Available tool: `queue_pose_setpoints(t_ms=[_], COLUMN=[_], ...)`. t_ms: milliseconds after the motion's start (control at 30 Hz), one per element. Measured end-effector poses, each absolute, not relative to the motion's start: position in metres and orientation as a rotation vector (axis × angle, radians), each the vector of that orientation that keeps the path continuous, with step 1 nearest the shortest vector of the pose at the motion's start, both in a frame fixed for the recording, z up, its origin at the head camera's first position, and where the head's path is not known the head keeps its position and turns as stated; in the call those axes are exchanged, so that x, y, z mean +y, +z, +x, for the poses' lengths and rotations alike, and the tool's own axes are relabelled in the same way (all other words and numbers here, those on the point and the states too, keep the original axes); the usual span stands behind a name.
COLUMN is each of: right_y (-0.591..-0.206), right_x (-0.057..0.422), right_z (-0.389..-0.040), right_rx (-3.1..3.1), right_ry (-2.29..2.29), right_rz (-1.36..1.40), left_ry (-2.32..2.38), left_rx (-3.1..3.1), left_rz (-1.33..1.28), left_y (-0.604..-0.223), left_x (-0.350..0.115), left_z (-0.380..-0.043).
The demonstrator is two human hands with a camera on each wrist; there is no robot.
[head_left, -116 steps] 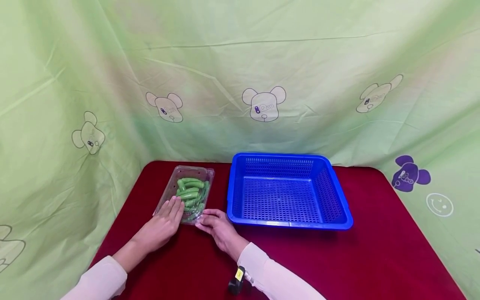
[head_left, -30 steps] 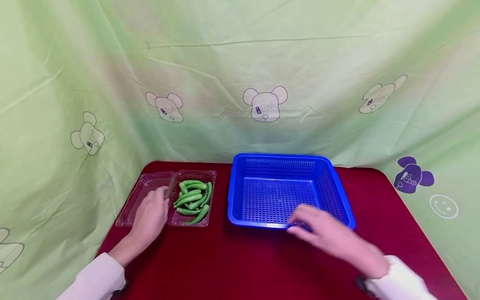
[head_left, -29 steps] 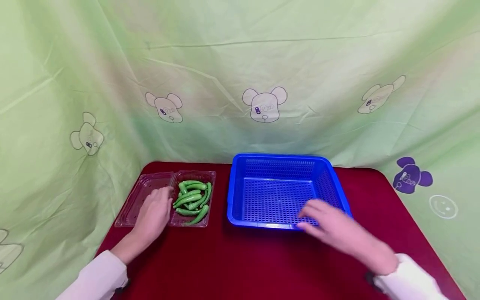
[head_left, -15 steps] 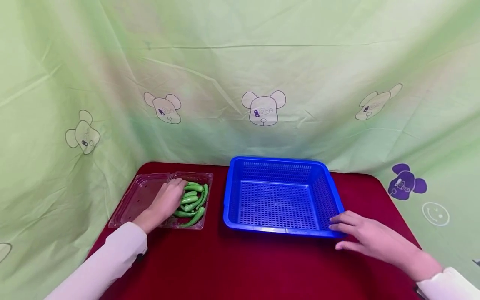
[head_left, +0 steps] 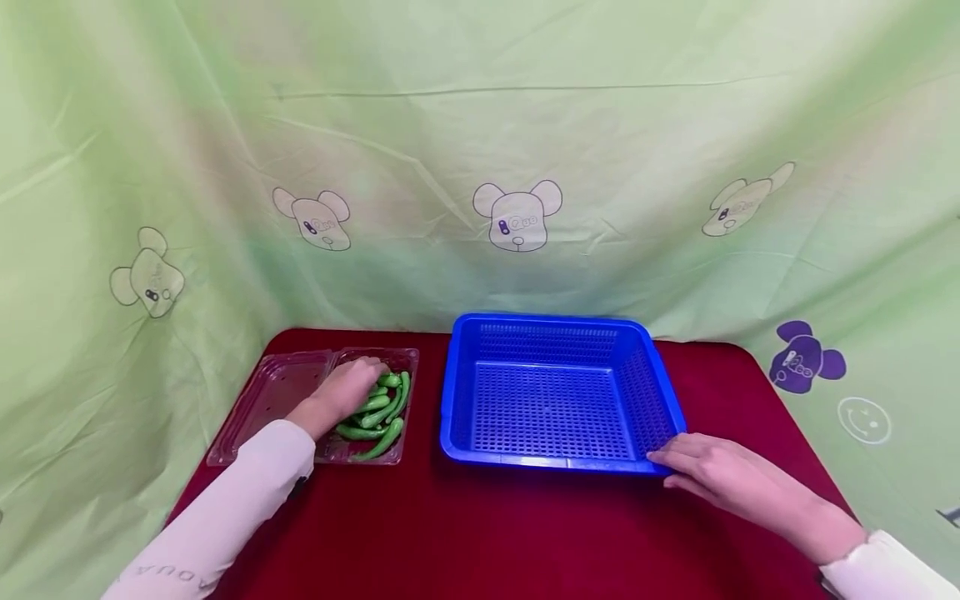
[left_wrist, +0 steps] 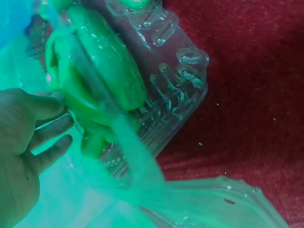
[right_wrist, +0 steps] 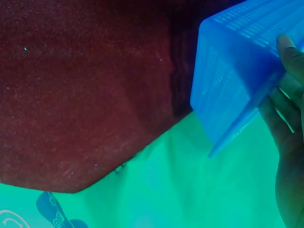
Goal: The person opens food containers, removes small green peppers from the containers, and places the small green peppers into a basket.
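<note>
Several green chili peppers point(head_left: 389, 440) lie in the base of a clear plastic clamshell point(head_left: 399, 454) at the left of the table. Over these peppers is my left hand point(head_left: 347, 390), its fingertips partly hidden in the head view. In the left wrist view, slightly bent fingers of the left hand point(left_wrist: 28, 137) reach the edge of a chili pepper point(left_wrist: 111, 61), not curled round it. My right hand point(head_left: 720, 471) holds the front right corner of a blue plastic basket point(head_left: 562, 462). Seen from the right wrist, its thumb and fingers straddle the basket's rim.
The clamshell's lid point(head_left: 273, 400) lies folded out to the left of its base. A red cloth point(head_left: 487, 533) covers the table, and a green curtain point(head_left: 390, 150) with bear prints hangs close around its back and sides.
The clamshell, closed at first, is now open with its lid laid left. My left hand has moved right over the chili peppers. My right hand has gone right to the basket's corner.
</note>
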State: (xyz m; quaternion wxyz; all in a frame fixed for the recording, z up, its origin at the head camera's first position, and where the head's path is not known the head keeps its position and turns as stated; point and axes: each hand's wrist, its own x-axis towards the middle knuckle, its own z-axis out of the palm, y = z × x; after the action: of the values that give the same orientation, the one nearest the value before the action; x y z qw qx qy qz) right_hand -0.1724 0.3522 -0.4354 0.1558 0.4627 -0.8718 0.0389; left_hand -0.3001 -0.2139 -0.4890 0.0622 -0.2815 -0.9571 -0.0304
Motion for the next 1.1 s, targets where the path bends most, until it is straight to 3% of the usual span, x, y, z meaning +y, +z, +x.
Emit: queue_pose_setpoints(t_ms=[567,833,1100], right_y=[-0.440,-0.441,-0.443], right_x=[0.347,0.350,0.353], right_z=[-0.175,-0.173,-0.171], right_rx=[-2.505,-2.493,-2.523], right_ry=[0.166,0.198,0.189], right_rz=[1.360,1.348,1.300], left_ry=[-0.109,-0.404,-0.333], left_rx=[-2.812,-2.729,-2.540], left_rz=[-0.898,-0.891,-1.003], left_y=[-0.505,-0.463,-0.418], left_x=[-0.217,-0.207,-0.152], left_z=[-0.304,-0.302,-0.322])
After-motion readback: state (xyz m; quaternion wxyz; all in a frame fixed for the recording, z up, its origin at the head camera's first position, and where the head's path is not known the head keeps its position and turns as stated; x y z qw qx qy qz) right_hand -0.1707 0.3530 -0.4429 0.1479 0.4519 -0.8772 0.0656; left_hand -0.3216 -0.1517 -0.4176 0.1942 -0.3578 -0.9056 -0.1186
